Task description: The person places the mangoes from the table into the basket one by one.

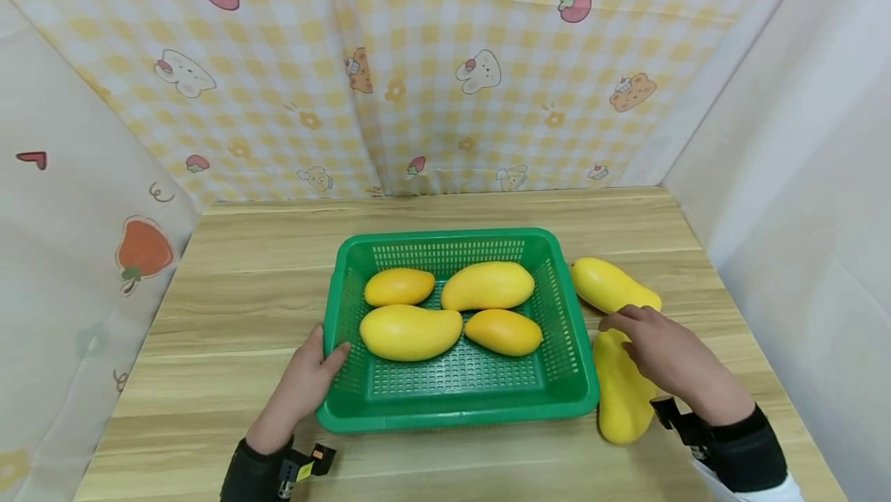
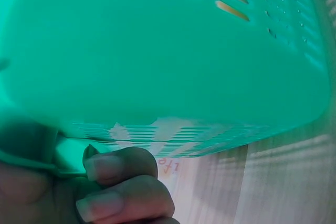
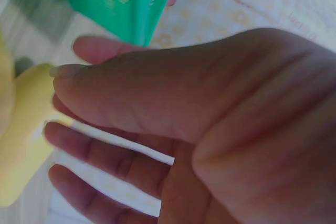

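Gripping the green basket (image 1: 459, 418) by its rim near nine o'clock, the left hand (image 1: 302, 382) has its thumb over the edge and its fingers (image 2: 136, 163) curled beneath, outside the wall. Between three and four o'clock of the basket, just beside it, a nearer loose fruit (image 1: 619, 409), yellow and mango-shaped, lies on the bench (image 1: 209, 378). Above this fruit is the right hand (image 1: 675, 359), its fingers (image 3: 126, 161) loosely extended, a little spread and holding nothing; whether they touch the fruit I cannot tell.

The basket sits level on the bench, with perforated walls and floor, and contains four fruits grouped like a dial. Nearest are a large yellow fruit (image 1: 411, 333) at eight o'clock and a small orange-yellow fruit (image 1: 504, 332) at four. Behind them lie a smaller orange fruit (image 1: 399, 287) at ten and a second large fruit (image 1: 487, 285) at two.

A farther loose fruit (image 1: 609, 284) rests outside, between two and three o'clock of the basket. At twelve, beyond the bench, hangs a yellow checked cloth (image 1: 431, 100).
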### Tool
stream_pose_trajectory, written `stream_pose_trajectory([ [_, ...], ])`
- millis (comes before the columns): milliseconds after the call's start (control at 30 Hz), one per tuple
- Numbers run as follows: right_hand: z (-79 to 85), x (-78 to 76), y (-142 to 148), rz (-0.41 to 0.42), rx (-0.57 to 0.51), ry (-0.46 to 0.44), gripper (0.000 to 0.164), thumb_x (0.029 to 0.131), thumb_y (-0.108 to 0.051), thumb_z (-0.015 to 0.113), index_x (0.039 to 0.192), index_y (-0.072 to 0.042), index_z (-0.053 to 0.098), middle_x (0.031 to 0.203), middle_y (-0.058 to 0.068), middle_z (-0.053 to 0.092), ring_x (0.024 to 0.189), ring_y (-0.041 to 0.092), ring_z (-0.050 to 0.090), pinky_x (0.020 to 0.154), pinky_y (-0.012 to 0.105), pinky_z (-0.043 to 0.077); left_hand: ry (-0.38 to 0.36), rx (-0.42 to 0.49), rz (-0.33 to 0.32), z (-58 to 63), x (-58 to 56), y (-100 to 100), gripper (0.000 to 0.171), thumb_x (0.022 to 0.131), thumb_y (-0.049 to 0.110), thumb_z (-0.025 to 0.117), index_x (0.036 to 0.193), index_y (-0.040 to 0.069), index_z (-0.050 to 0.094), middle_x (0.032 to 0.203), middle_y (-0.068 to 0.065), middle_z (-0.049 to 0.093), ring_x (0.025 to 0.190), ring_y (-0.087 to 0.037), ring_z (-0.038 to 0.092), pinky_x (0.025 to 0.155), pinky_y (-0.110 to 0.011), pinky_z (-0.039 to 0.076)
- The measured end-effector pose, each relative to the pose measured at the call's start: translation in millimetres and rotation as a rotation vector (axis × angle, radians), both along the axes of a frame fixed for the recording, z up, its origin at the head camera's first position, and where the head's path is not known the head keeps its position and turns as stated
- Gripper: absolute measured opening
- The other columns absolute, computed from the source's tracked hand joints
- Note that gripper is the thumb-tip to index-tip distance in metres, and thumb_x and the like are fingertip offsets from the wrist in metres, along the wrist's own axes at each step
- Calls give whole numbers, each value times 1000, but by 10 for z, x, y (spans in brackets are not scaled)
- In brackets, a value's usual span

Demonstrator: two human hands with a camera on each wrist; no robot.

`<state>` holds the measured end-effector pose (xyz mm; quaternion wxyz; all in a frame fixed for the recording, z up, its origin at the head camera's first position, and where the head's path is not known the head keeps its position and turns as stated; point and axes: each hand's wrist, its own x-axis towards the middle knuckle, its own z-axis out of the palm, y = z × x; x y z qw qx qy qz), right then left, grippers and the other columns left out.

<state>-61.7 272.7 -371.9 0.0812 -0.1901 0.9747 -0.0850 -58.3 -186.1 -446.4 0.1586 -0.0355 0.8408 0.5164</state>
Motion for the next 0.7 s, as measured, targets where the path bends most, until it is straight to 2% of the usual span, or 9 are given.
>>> stream_pose_trajectory([
  [200, -112, 60, 128, 36, -5, -15, 46, 74, 18, 68, 102, -18, 71, 117, 15, 60, 106, 40, 56, 79, 54, 51, 1, 10, -3, -17, -9, -9, 31, 102, 15, 44, 126, -3, 36, 98, -18, 56, 76, -22, 63, 61, -35, 55],
  [433, -204, 123, 192, 113, 22, -2, 57, 67, 24, 66, 105, -18, 72, 125, 17, 55, 114, 42, 50, 76, 50, 52, 1, 51, 5, -16, -5, -18, 33, 102, 15, 44, 128, -3, 34, 100, -19, 57, 77, -24, 64, 60, -36, 56],
  [700, -270, 211, 226, 28, 47, -32, 67, 63, 24, 68, 118, -14, 66, 130, 20, 50, 117, 42, 47, 77, 55, 50, -14, 70, 8, -23, -11, -13, 34, 103, 16, 44, 130, -3, 34, 101, -20, 57, 78, -24, 65, 60, -36, 56],
])
